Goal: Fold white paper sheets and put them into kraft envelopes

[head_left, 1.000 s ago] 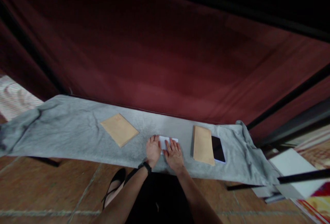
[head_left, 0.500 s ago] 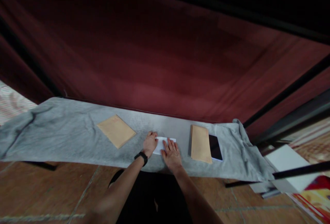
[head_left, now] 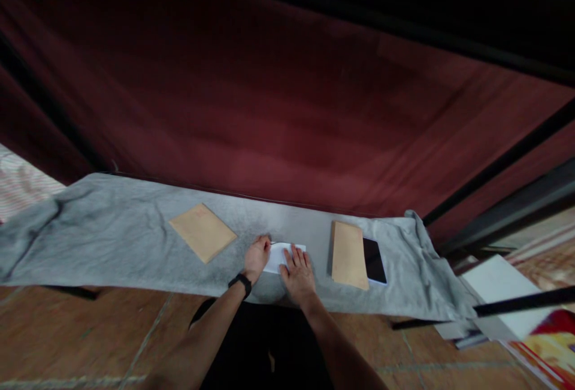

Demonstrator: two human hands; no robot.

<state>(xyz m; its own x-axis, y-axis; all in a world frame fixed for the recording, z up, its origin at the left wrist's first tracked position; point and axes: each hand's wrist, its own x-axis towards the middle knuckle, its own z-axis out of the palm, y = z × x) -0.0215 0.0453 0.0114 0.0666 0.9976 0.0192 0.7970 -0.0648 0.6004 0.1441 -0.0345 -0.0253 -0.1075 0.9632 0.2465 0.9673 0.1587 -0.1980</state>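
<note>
A folded sheet of white paper (head_left: 274, 259) lies on the grey cloth in front of me. My left hand (head_left: 257, 256), with a black band on its wrist, is closed at the paper's left edge, fingertips pinched at the upper corner. My right hand (head_left: 299, 274) rests flat on the right part of the sheet, fingers stretched and slightly spread, covering some of it. To the left, a brown envelope (head_left: 203, 233) lies askew. On the right is a stack of brown envelopes (head_left: 349, 255), partly covering a dark tablet-like device (head_left: 374, 260).
A grey cloth (head_left: 112, 234) covers the long narrow table. Behind it stands a dark red panel (head_left: 278, 126) with black bars. At the lower right are a white box-like object (head_left: 503, 288) and a colourful printed box (head_left: 554, 345) near the tiled floor (head_left: 90, 333).
My left hand has drawn slightly left and curled its fingers at the paper's edge, baring more of the sheet. My right hand stays flat on it. The view has shifted slightly.
</note>
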